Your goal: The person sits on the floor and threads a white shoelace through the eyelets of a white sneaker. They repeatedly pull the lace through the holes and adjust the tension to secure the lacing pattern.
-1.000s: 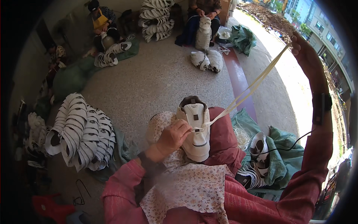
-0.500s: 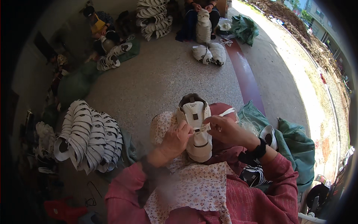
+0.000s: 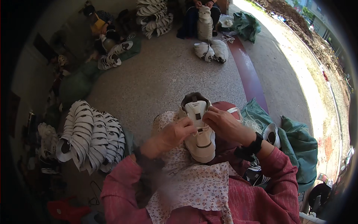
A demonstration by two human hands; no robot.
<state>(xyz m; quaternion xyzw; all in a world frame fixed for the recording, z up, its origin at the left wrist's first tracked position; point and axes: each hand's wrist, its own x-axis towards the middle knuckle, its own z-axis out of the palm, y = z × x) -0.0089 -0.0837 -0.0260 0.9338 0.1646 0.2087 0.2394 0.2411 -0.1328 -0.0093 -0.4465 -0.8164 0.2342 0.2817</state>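
Observation:
A cream shoe upper (image 3: pixel 203 151) lies over my lap, its dark-lined opening pointing away from me and its toe toward me. A pale mesh tongue (image 3: pixel 192 108) shows in the opening. My left hand (image 3: pixel 175 131) is closed in a pinch at the left row of eyelets, by a thin pale shoelace (image 3: pixel 199 131). On the opposite side my right hand (image 3: pixel 225 126) has its fingers bent together at the eyelet edge. Its fingertips partly cover what it pinches, apparently the same lace.
Stacked white shoe uppers (image 3: pixel 91 134) stand at my left. Beside my right knee are white laces (image 3: pixel 253 124) and a green sack (image 3: pixel 298 149). Two co-workers (image 3: pixel 100 26) (image 3: pixel 205 5) sit farther off. A pair of upper bundles (image 3: pixel 212 50) lies on the floor ahead.
Both hands have shifted slightly, the right one now higher along the eyelet edge. The shoe upper's front end shows more openly between them. The whole view has turned a little.

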